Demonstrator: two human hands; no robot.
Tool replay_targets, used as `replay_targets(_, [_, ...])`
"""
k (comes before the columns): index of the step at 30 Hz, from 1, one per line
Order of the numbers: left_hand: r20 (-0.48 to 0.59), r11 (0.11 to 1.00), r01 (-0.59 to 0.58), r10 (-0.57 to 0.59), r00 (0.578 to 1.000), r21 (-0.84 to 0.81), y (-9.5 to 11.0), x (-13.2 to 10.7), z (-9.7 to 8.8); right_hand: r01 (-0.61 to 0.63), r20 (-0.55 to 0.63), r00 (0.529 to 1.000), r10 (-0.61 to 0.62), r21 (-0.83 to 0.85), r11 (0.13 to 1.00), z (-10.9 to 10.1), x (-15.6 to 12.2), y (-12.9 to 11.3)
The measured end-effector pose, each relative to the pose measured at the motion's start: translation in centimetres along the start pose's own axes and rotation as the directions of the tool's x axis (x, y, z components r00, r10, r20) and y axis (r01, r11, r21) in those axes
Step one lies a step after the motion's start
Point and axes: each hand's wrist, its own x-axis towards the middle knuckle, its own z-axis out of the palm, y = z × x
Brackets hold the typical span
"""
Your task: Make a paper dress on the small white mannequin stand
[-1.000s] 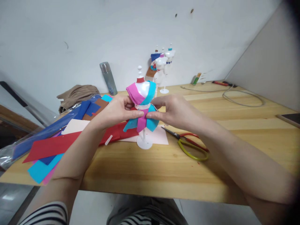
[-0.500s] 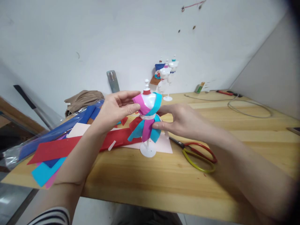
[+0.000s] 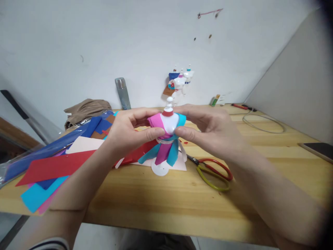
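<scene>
A small white dress form (image 3: 170, 123) with a red collar is between my hands, tilted toward me, its round white base (image 3: 159, 169) low over the table. Pink fabric (image 3: 156, 121) and turquoise fabric (image 3: 181, 121) cross its chest, bound at the waist by a pale band (image 3: 165, 141); coloured strips hang below. My left hand (image 3: 137, 126) grips the pink side, thumb on the front. On the turquoise side my right hand (image 3: 205, 125) presses its thumb against the chest. The fingers behind the form are partly hidden.
Scissors (image 3: 213, 173) with red and yellow handles lie to the right. Red felt (image 3: 57, 165), other coloured pieces and a brown cloth (image 3: 87, 109) cover the left. A flask (image 3: 122, 93) and several dressed forms (image 3: 179, 82) stand at the back. A phone (image 3: 318, 151) lies far right.
My right hand has moved up from the skirt strips to the turquoise shoulder. The dress form now leans toward me, and my left thumb sits further in on the chest.
</scene>
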Motion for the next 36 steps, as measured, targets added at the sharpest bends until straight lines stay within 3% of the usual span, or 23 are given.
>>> replay_targets(8, [-0.016, 0.998, -0.052, 0.052, 0.998, 0.033, 0.1, -0.2, 0.3, -0.007, -0.047, 0.999, 0.007, -0.005, 1.0, 0.5, -0.5, -1.0])
replay_targets(19, [-0.008, 1.0, -0.015, 0.016, 1.0, 0.004, -0.6, 0.5, 0.5, -0.072, -0.081, 0.994, 0.073, 0.016, 0.997, 1.2, -0.4, -0.4])
replay_targets(26, [0.016, 0.999, 0.02, -0.019, 1.0, -0.044, 0.1, 0.4, 0.3, -0.02, -0.005, 1.0, 0.02, 0.029, 0.999, 0.6, -0.5, -0.1])
replay_targets(32, [0.014, 1.0, 0.022, -0.022, 1.0, -0.002, 0.2, 0.5, 0.3, 0.08, -0.045, 0.996, -0.082, -0.056, 0.995, 0.9, -0.4, -0.2])
replay_targets(36, [0.002, 1.0, 0.005, -0.005, 1.0, 0.012, 0.3, 0.5, 0.4, 0.047, -0.078, 0.995, -0.056, -0.113, 0.993, 1.3, -0.4, -0.3])
